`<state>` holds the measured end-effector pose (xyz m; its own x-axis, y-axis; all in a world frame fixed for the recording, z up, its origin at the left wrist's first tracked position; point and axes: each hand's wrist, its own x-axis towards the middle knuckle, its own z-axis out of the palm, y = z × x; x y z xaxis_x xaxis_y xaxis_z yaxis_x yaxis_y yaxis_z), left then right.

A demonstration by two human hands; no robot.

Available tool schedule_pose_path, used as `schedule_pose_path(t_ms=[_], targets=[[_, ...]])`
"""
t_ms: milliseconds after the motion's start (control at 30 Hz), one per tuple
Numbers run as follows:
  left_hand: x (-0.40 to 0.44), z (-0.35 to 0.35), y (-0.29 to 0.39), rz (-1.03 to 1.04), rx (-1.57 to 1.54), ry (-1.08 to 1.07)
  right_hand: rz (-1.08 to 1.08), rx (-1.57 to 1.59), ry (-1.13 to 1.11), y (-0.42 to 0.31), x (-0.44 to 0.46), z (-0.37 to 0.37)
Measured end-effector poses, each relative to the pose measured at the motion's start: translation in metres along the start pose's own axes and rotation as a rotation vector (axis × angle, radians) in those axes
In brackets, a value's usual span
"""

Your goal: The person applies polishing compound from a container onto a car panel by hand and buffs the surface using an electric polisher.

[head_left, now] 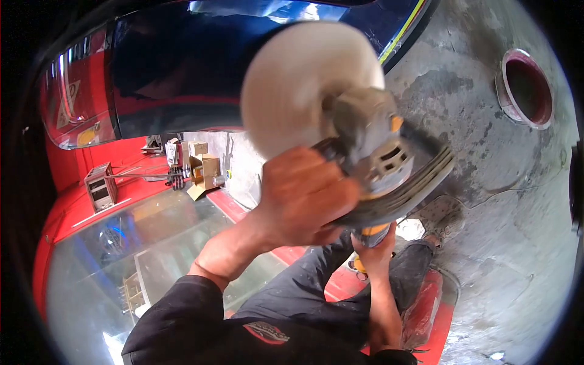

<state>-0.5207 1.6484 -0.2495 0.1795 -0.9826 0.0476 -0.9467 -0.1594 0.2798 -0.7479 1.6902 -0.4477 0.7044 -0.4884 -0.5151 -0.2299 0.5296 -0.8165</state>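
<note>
A yellow-and-grey power polisher [389, 161] is held up in front of me. Its large round whitish pad [298, 79] is blurred, as if spinning, close to a glossy dark blue car body panel [176, 67]; whether they touch I cannot tell. My left hand [307, 194] is wrapped round the front handle beside the pad. Lower down, my right hand [377, 249] grips the rear body, with its fingers partly hidden. A thick dark bundled strip [407, 188], perhaps a cord or guard, crosses the tool between my hands.
A glass-topped counter [176, 225] and a red surface with an open cardboard box [204, 173] and a small slatted crate [100, 185] stand at left. On the right, a reddish-rimmed round bucket [499, 85] rests on the stained concrete floor, where a thin cable [517, 188] runs.
</note>
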Motion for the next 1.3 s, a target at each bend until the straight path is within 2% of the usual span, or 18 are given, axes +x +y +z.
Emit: schedule_pose_path(t_ms=[133,200,267,400,633,1000,1100,1200,1300], targets=[[-0.059,-0.019,0.005,-0.073,-0.118,0.131,0.074,-0.124,-0.013,-0.018,-0.034,-0.004],[-0.074,-0.024,0.009,-0.128,-0.136,0.225,0.025,-0.243,-0.031,-0.016,-0.044,-0.008],[-0.077,-0.027,0.007,-0.138,-0.148,0.245,-0.021,-0.299,-0.019,-0.025,-0.048,-0.006],[-0.059,-0.029,0.0,-0.09,-0.14,0.301,0.027,-0.283,0.041,-0.054,-0.039,-0.009],[-0.014,-0.032,-0.016,-0.026,-0.247,0.208,0.002,-0.31,0.128,-0.084,-0.012,-0.022],[-0.05,-0.036,-0.004,-0.127,-0.212,0.265,0.094,-0.249,0.034,-0.074,-0.042,-0.01],[-0.024,-0.044,-0.012,-0.088,-0.23,0.193,0.129,-0.319,0.08,-0.094,-0.029,-0.014],[0.007,-0.04,-0.021,-0.024,-0.217,0.203,-0.033,-0.431,0.188,-0.1,-0.014,-0.018],[0.013,-0.031,-0.026,-0.001,-0.276,0.296,0.086,-0.412,0.219,-0.112,-0.014,-0.013]])
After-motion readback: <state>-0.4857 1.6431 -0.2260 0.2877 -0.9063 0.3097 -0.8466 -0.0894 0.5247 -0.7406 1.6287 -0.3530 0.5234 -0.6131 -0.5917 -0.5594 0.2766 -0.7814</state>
